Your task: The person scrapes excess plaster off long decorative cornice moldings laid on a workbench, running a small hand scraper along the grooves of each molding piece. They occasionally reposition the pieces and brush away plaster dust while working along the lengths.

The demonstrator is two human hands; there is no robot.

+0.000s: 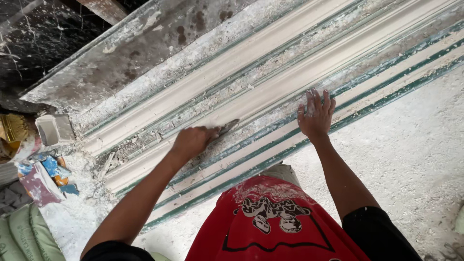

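I see my left hand [192, 141] closed in a fist around the handle of a small metal scraper blade [227, 127], whose dull grey tip lies against the long white plaster cornice moulding [270, 72]. That moulding runs slantwise across the view on green-edged ribbed strips, and I take it as my landmark. The blade touches its lower ridge about midway along the visible length, among crumbs of plaster.

My right hand [316, 116] lies flat on the moulding's lower green-striped edge, further along from the blade, its fingers [314, 99] spread open and dusted white, gripping nothing.

Beyond the moulding's upper side lies a grey, stained, plaster-spattered slab [145, 43]. At the moulding's near end a small white rectangular plastic tub [53, 129] stands just beside it, with crumpled blue, orange and red scraps [46, 174] below that. On the moulding's lower side the plaster-dusted worktop [415, 154] stretches out pale and gritty. Nearest me, I see a red garment with a black and white print [270, 217] hanging close to the moulding's lower edge.
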